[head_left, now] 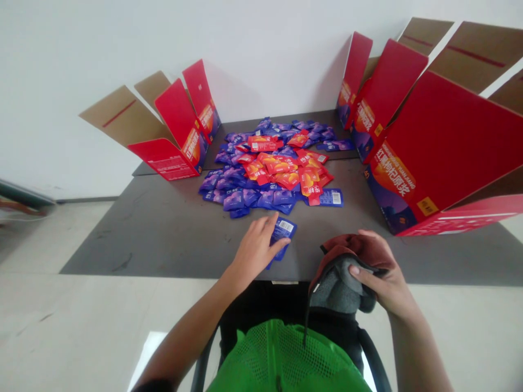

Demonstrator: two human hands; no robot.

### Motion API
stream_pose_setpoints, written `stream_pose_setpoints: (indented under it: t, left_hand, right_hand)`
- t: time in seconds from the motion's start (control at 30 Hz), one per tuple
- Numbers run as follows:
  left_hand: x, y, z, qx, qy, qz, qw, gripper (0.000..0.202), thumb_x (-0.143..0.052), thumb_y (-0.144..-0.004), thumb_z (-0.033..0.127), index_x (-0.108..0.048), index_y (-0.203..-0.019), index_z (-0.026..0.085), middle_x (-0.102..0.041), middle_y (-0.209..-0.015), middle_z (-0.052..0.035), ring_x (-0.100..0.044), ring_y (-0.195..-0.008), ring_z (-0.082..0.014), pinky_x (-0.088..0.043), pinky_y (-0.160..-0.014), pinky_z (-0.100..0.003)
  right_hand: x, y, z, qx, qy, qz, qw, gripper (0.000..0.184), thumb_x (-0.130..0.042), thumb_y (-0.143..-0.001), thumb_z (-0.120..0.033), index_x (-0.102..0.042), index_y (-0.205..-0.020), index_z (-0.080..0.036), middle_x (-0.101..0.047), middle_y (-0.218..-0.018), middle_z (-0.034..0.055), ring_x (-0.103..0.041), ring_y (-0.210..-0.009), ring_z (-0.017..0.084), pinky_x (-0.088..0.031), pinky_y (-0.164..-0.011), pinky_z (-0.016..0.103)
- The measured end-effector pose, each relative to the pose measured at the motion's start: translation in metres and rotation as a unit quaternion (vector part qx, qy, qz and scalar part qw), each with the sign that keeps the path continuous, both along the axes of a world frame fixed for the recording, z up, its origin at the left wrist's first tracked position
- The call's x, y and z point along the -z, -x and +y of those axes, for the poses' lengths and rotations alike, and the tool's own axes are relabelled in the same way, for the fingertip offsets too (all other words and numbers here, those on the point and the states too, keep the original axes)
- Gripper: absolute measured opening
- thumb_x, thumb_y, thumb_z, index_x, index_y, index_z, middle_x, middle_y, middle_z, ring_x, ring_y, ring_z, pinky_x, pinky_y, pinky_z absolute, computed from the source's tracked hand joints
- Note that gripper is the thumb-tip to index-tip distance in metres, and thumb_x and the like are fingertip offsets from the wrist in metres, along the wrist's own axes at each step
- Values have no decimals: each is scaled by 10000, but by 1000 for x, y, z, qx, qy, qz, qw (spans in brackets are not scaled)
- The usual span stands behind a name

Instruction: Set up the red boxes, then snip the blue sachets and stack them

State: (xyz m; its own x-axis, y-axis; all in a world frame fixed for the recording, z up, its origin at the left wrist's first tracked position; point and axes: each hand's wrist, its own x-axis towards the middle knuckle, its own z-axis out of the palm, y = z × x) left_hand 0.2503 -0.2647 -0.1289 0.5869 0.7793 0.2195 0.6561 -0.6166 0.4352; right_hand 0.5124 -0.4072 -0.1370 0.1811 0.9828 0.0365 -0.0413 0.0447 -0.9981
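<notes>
Green mesh fabric lies closest, over the person's lap, with a black chair arm beside it. Left hand is at the table's front edge, fingers closed over a blue foil packet. Right hand sits at the same edge, fingers curled tightly around a soft maroon and grey cloth. The dark grey table has a scuffed matte top. Mid-table, a loose heap of packets holds most of the flat, glossy purple and red-orange pouches; the one in the left hand lies apart from it. Open red cardboard boxes stand at the far left corner and along the right edge, with brown inner flaps raised. Box interiors are hidden, so packed count: cannot tell. Heap remains large.
</notes>
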Motion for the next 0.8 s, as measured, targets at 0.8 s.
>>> stream_pose_setpoints:
  t: [0.8]
  left_hand:
    - [-8,-5,45,170,-13,91,981,554,-720,-964,380,-570,-1464,193,-597,-1444,-92,-526,-1290,-273,-444,-1123,-387]
  right_hand:
    - [2,3,1,-47,-75,43,995,627,-757,-908,-270,-403,-1417,-363,-692,-1326,97,-666,-1254,298,-566,-1031,484]
